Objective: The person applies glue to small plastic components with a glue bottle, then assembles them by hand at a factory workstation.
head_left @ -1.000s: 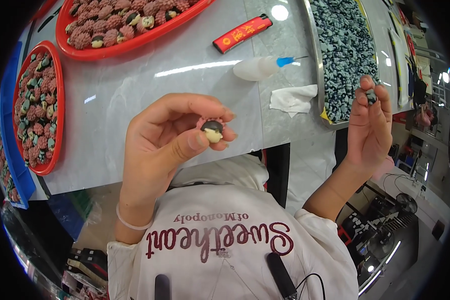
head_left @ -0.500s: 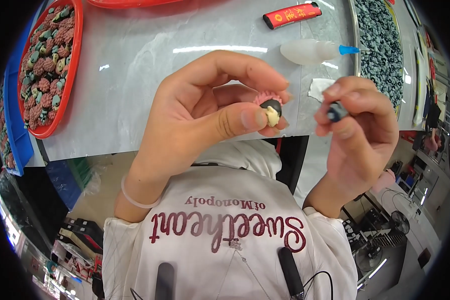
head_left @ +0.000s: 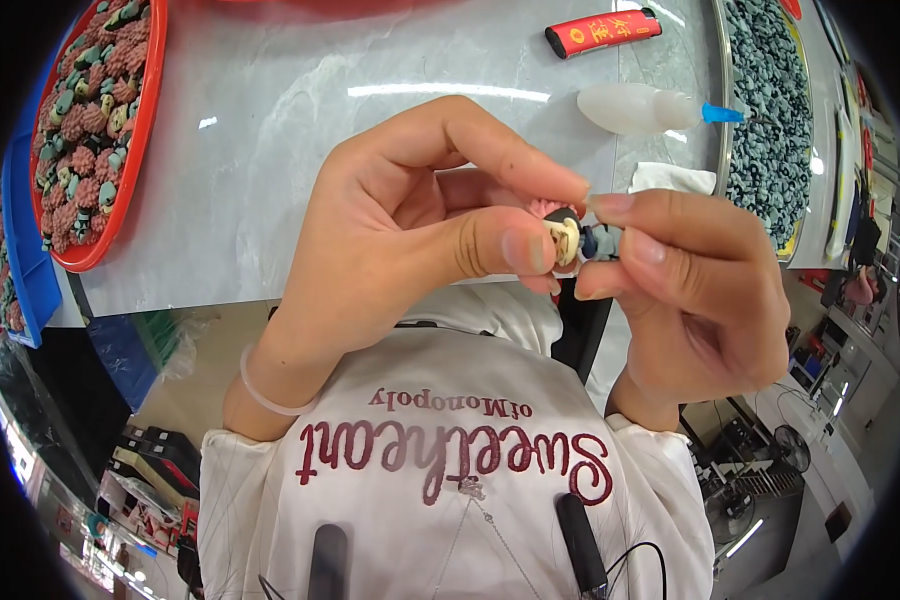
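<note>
Between the thumb and fingers of my left hand [head_left: 420,230] is a small figurine head [head_left: 564,238], cream and black with a pink ruffled part. My right hand [head_left: 695,275] pinches a small dark blue and grey figurine piece [head_left: 601,243]. The two pieces meet end to end above the table's near edge, and they appear to touch. Fingertips hide part of both. Beyond my right hand lie a white squeeze bottle [head_left: 635,108] with a blue tip and a scrap of white paper [head_left: 672,178].
At the left stands a red tray [head_left: 153,120] of pink and grey-green pieces, beside a blue bin [head_left: 28,235]. A metal-rimmed tray [head_left: 726,60] of grey-blue pieces is at the right. A red lighter [head_left: 603,32] lies at the back of the grey table [head_left: 260,130].
My right hand has moved left and brought its grey-blue piece against the figurine head. My left hand keeps its hold, with the head shifted slightly right and turned.
</note>
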Available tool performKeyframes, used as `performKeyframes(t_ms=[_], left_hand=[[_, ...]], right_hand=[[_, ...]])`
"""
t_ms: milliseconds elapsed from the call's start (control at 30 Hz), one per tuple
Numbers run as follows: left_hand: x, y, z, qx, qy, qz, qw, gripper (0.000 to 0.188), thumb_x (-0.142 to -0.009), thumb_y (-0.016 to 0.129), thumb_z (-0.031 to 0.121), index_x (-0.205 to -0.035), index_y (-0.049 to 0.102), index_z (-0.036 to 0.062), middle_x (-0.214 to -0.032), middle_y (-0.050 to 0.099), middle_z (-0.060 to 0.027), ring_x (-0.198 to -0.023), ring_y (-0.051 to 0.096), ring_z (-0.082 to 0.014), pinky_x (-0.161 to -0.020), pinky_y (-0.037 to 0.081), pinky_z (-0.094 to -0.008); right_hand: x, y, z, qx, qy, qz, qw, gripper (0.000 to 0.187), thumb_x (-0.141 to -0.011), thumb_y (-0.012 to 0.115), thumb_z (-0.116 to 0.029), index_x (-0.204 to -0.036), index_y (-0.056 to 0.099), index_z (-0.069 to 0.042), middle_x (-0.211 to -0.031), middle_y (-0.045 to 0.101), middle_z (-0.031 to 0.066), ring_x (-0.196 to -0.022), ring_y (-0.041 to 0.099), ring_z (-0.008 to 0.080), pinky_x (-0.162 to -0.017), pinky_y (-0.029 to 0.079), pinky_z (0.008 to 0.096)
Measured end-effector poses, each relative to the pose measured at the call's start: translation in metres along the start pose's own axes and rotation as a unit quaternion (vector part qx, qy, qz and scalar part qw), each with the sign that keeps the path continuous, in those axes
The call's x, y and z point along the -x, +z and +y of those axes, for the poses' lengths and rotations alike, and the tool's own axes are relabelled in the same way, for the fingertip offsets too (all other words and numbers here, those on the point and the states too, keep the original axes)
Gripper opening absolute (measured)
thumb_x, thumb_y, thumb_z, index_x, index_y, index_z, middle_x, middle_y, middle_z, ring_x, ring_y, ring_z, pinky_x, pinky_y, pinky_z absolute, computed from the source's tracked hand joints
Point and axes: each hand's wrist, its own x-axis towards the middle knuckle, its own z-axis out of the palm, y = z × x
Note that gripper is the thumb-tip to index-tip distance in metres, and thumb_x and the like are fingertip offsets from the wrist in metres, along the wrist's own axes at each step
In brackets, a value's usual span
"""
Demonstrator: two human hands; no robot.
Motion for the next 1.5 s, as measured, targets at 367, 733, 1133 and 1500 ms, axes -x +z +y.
performKeyframes(t_ms=[367, 733, 1133, 1500], left_hand=[[0.002, -0.003, 0.010, -0.010, -0.019, -0.006, 1.000, 0.031, -0.070, 0.071, 0.019, -0.088, 0.057, -0.0020, -0.076, 0.053, -0.0042, -0.067, 0.054, -0.0095, -0.059, 0.045, -0.0193], [0.026, -0.040, 0.071, -0.368, 0.325, 0.091, 0.866, 0.026, -0.074, 0.059, -0.005, -0.100, 0.054, -0.0059, -0.093, 0.057, -0.0111, -0.082, 0.056, -0.0160, -0.070, 0.047, -0.0272], [0.051, -0.112, 0.138, -0.812, 0.234, 0.356, 0.400, 0.017, -0.077, 0.060, 0.015, -0.091, 0.058, 0.0060, -0.095, 0.053, -0.0066, -0.090, 0.051, -0.0240, -0.074, 0.043, -0.0335], [0.038, -0.128, 0.147, -0.804, 0.243, 0.308, 0.446, 0.029, -0.079, 0.057, 0.024, -0.101, 0.055, 0.0043, -0.110, 0.049, -0.0109, -0.101, 0.045, -0.0275, -0.087, 0.036, -0.0356]], right_hand=[[-0.003, 0.006, -0.002, 0.069, -0.023, 0.004, 0.997, 0.024, -0.059, 0.074, 0.001, -0.075, 0.056, -0.001, -0.073, 0.061, 0.0171, -0.058, 0.059, 0.0183, -0.048, 0.045, 0.0235], [0.006, -0.001, 0.000, 0.105, -0.009, 0.043, 0.994, 0.049, -0.074, 0.058, -0.049, -0.091, 0.061, -0.003, -0.097, 0.050, 0.0132, -0.084, 0.049, 0.0217, -0.068, 0.039, 0.0294], [0.005, 0.000, 0.010, 0.044, 0.069, 0.076, 0.994, 0.024, -0.078, 0.061, -0.019, -0.091, 0.060, 0.001, -0.089, 0.053, 0.0118, -0.076, 0.048, 0.0176, -0.058, 0.036, 0.0232], [0.013, -0.007, 0.003, 0.047, 0.097, 0.097, 0.989, 0.010, -0.073, 0.059, 0.004, -0.083, 0.060, 0.004, -0.072, 0.053, 0.0088, -0.065, 0.047, 0.0156, -0.058, 0.037, 0.0218]])
